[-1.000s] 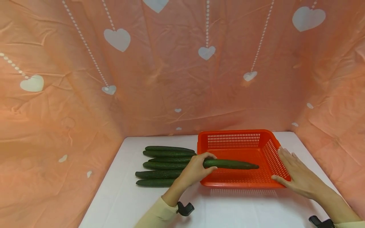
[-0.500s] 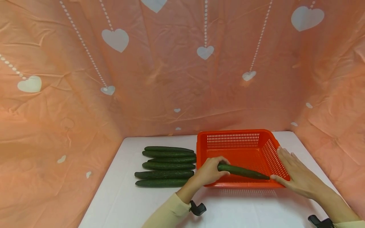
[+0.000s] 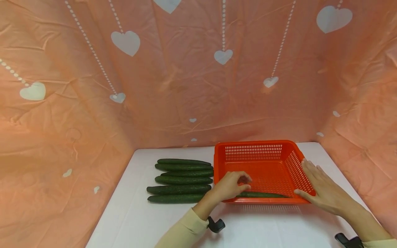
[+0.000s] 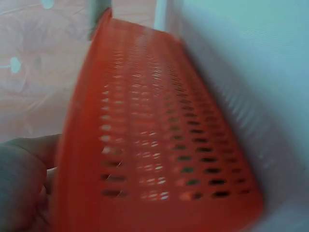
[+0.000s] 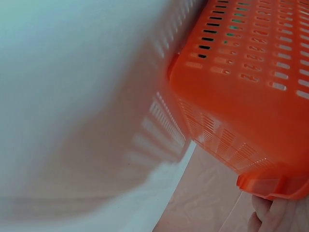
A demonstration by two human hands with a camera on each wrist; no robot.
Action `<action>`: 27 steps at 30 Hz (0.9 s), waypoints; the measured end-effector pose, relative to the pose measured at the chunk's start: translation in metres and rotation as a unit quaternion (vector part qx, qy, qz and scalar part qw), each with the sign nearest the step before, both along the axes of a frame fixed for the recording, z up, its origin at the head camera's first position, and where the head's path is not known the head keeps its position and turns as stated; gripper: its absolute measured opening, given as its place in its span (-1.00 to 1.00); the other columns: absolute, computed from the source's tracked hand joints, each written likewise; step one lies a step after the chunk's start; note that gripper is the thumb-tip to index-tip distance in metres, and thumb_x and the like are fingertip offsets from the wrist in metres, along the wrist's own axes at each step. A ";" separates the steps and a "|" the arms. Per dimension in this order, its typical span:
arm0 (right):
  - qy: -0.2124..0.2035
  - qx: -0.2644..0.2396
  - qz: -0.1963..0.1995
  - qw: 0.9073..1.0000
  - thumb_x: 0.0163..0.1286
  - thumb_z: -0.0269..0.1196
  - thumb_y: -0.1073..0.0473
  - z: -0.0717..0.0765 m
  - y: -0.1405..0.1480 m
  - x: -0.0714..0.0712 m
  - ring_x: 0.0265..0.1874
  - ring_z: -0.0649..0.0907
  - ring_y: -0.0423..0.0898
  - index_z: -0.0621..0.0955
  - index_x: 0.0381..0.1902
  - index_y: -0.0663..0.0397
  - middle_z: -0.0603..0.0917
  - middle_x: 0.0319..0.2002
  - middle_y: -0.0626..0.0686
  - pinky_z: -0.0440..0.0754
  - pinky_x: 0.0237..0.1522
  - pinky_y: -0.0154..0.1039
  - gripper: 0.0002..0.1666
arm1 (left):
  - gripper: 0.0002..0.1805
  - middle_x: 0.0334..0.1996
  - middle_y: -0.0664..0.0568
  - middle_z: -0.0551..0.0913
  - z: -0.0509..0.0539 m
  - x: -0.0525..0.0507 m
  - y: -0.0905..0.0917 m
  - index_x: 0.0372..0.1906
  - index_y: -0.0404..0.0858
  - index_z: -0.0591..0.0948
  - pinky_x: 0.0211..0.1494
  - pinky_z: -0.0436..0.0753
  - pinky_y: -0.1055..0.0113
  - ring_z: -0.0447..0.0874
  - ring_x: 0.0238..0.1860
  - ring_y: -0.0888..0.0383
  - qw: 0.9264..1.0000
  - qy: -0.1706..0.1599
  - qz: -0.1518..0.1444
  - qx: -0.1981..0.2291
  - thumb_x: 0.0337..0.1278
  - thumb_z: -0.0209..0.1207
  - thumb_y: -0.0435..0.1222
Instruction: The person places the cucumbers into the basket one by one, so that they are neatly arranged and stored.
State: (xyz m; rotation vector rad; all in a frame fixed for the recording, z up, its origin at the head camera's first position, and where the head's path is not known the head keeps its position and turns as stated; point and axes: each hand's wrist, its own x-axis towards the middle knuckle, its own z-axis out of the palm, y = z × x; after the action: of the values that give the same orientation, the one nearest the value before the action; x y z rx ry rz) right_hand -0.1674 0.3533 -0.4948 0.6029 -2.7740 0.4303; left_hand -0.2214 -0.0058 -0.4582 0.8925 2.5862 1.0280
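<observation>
A single cucumber (image 3: 263, 195) lies along the near wall inside the orange-red plastic basket (image 3: 260, 167); its left end is hidden behind my left hand. That left hand (image 3: 231, 186) hovers over the basket's near left corner, fingers loosely bent and parted from the thumb, with nothing in them. In the left wrist view, part of the hand (image 4: 21, 181) shows beyond the perforated wall (image 4: 145, 116), somewhat blurred. My right hand (image 3: 325, 191) rests on the basket's right side, fingers extended. Its fingertips (image 5: 263, 208) show below the rim in the right wrist view.
Several cucumbers (image 3: 180, 189) lie side by side on the white table (image 3: 139, 227), just left of the basket. A pink-orange curtain with white hearts (image 3: 186, 86) hangs around the table's back and sides.
My left hand carried the cucumber right and down into the basket, then let go of it by the near wall. The right hand stayed on the basket.
</observation>
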 end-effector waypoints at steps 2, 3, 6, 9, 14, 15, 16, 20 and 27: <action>0.001 0.000 0.000 1.000 0.46 0.38 -0.22 0.000 0.000 0.000 0.74 -0.24 -0.01 -0.03 0.70 0.40 0.02 0.68 0.45 -0.52 0.59 -0.38 0.28 | -0.71 0.03 0.04 0.81 0.006 -0.001 -0.004 0.15 -0.24 0.74 0.26 0.68 0.32 0.76 0.10 0.19 1.000 0.006 -0.002 0.009 0.44 0.38 -0.25; 0.002 0.000 0.001 1.000 0.45 0.39 -0.22 0.000 0.000 -0.001 0.74 -0.23 -0.01 -0.02 0.70 0.40 0.03 0.68 0.45 -0.52 0.59 -0.38 0.28 | -0.70 0.05 0.02 0.81 0.008 -0.002 -0.007 0.16 -0.23 0.74 0.28 0.68 0.29 0.76 0.12 0.17 1.000 0.011 -0.002 0.012 0.46 0.37 -0.24; 0.005 0.001 0.003 1.000 0.44 0.40 -0.22 0.000 0.000 -0.001 0.74 -0.24 -0.04 -0.01 0.70 0.41 0.04 0.67 0.46 -0.52 0.59 -0.39 0.29 | -0.71 0.08 0.02 0.81 0.014 -0.003 -0.019 0.17 -0.19 0.74 0.30 0.68 0.24 0.75 0.13 0.20 0.999 0.023 -0.001 0.024 0.49 0.35 -0.20; 0.008 0.001 0.004 1.000 0.44 0.40 -0.21 -0.001 0.000 -0.001 0.74 -0.23 -0.02 -0.01 0.70 0.41 0.04 0.67 0.47 -0.52 0.59 -0.38 0.28 | -0.70 0.10 0.04 0.80 0.019 -0.005 -0.036 0.19 -0.18 0.73 0.37 0.64 0.16 0.73 0.14 0.22 0.999 0.032 0.006 0.030 0.51 0.33 -0.16; 0.005 -0.001 0.004 1.000 0.44 0.40 -0.21 -0.001 0.000 -0.001 0.74 -0.20 0.05 0.00 0.70 0.40 0.04 0.67 0.46 -0.52 0.60 -0.38 0.28 | -0.67 0.13 0.06 0.78 0.023 -0.006 -0.071 0.22 -0.19 0.72 0.37 0.63 0.04 0.72 0.17 0.11 0.998 0.034 0.029 0.044 0.50 0.33 -0.18; 0.005 -0.001 0.004 1.000 0.44 0.40 -0.21 0.000 0.000 -0.001 0.74 -0.20 0.04 0.00 0.70 0.40 0.04 0.67 0.46 -0.52 0.59 -0.38 0.28 | -0.67 0.14 0.07 0.78 0.023 -0.006 -0.078 0.22 -0.18 0.72 0.37 0.63 0.03 0.72 0.18 0.09 0.998 0.033 0.034 0.046 0.50 0.34 -0.19; 0.004 0.000 0.003 1.000 0.44 0.40 -0.21 0.000 0.000 -0.001 0.74 -0.21 0.02 0.00 0.70 0.40 0.04 0.67 0.46 -0.52 0.59 -0.39 0.28 | -0.68 0.14 0.07 0.78 0.023 -0.006 -0.085 0.22 -0.18 0.72 0.33 0.67 0.05 0.72 0.18 0.06 0.997 0.034 0.039 0.049 0.49 0.34 -0.20; 0.006 0.000 0.002 1.000 0.45 0.40 -0.21 0.001 0.000 -0.001 0.74 -0.22 -0.01 -0.01 0.70 0.39 0.03 0.67 0.45 -0.51 0.59 -0.39 0.28 | -0.70 0.13 0.05 0.77 0.022 -0.005 -0.113 0.20 -0.18 0.72 0.35 0.66 -0.02 0.73 0.20 0.01 0.996 0.046 0.051 0.055 0.47 0.36 -0.24; -0.001 0.000 -0.002 1.000 0.44 0.40 -0.21 0.001 0.000 0.000 0.74 -0.15 0.12 0.00 0.70 0.40 0.06 0.66 0.47 -0.52 0.59 -0.40 0.28 | -0.70 0.11 -0.06 0.74 0.007 0.001 -0.164 0.17 -0.22 0.72 0.33 0.64 -0.12 0.72 0.20 -0.10 0.993 0.075 0.077 0.046 0.44 0.38 -0.26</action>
State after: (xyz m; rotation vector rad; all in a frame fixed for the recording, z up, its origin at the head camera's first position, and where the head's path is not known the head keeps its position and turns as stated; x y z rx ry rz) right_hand -0.1678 0.3532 -0.4937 0.5958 -2.7771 0.4299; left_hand -0.2203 -0.1695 -0.4509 0.8333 2.7896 1.1727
